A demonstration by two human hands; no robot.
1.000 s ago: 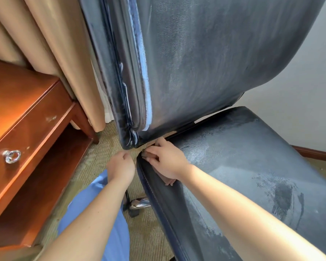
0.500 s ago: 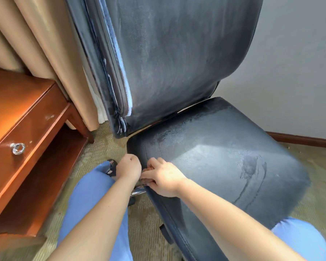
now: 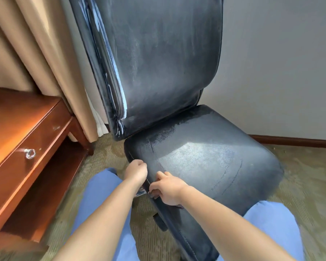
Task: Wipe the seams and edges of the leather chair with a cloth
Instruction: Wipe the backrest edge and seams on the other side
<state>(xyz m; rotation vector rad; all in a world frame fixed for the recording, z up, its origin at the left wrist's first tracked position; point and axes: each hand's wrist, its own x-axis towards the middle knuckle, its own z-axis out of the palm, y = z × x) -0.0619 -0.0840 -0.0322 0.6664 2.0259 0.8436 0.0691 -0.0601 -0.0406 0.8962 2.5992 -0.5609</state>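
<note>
The black leather chair (image 3: 205,162) stands in front of me, its backrest (image 3: 158,63) upright and dusty streaks on the seat. My left hand (image 3: 136,171) is curled into a fist over the seat's left edge seam and seems to grip it. Just in front of it, my right hand (image 3: 168,188) presses a dark cloth (image 3: 177,205) against the same edge, fingers curled round it. Only small bits of the cloth show under the hand.
A wooden desk (image 3: 26,132) with a ring-pull drawer (image 3: 30,153) stands at the left, beige curtains (image 3: 36,53) behind it. A grey wall (image 3: 280,63) with a wooden baseboard lies behind the chair. My knees in blue trousers (image 3: 102,194) flank the seat on patterned carpet.
Both hands have slid from the seat's back corner forward along its left edge toward me. My head has pulled back, so more of the chair shows.
</note>
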